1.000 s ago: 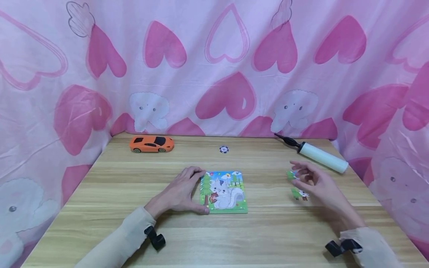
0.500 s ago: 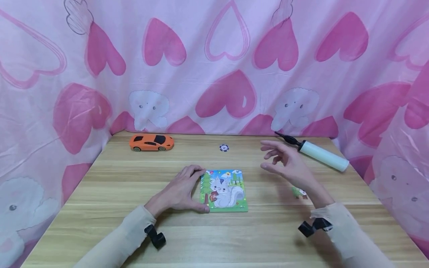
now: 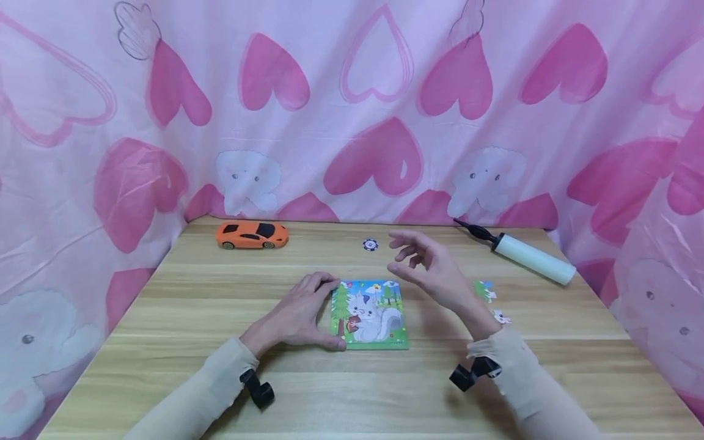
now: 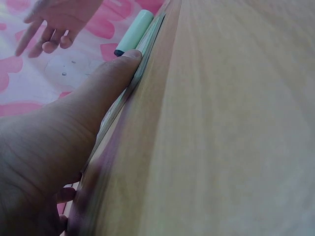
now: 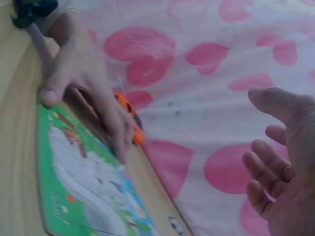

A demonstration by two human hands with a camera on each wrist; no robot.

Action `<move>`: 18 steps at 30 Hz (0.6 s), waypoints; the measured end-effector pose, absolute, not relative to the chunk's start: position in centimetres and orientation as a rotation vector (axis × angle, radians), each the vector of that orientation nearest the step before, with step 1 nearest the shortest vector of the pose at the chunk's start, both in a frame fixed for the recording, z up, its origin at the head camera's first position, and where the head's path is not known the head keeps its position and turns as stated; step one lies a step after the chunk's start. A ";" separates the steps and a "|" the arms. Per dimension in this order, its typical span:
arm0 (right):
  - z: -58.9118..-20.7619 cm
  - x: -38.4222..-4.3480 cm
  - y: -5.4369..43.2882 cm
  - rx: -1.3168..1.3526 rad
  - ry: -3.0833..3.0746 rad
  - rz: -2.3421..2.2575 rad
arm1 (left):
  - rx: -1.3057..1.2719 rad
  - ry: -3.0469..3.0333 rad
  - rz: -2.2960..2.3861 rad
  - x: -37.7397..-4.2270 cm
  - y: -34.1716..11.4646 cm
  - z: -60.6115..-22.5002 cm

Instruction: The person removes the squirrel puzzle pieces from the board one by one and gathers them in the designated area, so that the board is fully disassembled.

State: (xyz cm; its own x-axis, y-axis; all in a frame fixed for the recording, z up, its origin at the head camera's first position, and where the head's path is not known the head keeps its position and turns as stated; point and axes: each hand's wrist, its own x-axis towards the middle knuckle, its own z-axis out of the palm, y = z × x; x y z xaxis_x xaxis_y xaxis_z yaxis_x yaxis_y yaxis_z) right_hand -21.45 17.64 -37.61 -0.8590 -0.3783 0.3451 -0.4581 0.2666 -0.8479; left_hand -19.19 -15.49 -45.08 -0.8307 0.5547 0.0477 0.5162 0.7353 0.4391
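A square jigsaw puzzle point(image 3: 370, 315) with a grey squirrel picture lies flat on the table. My left hand point(image 3: 294, 313) grips it by its left side, the thumb at the near corner and the fingers at the far corner. The left wrist view shows that thumb point(image 4: 129, 55) on the board's edge. Up in the air over the puzzle's far right corner is my right hand point(image 3: 431, 269), fingers loosely bent and holding nothing; the right wrist view agrees. Loose puzzle pieces point(image 3: 485, 291) lie to the right, partly hidden by the right forearm.
An orange toy car point(image 3: 252, 234) stands at the back left of the wooden table point(image 3: 308, 397). Beyond the puzzle lies a small poker chip point(image 3: 371, 245). At the back right rests a pale hand pump point(image 3: 535, 259) with a black nozzle. A pink heart-patterned curtain point(image 3: 374, 156) surrounds the table.
My right hand has moved left from the loose pieces, rising over the puzzle's right side. The left hand has stayed on the puzzle, and the puzzle has not shifted on the table.
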 end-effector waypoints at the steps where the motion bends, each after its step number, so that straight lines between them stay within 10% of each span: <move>1: -37.8 -21.4 17.3 0.815 -2.443 1.683 | 0.881 2.845 0.679 -19.2 -15.5 -45.0; 18: -41.7 -19.8 13.3 1.010 -2.653 1.488 | 0.895 2.849 0.685 -19.3 -15.5 -45.3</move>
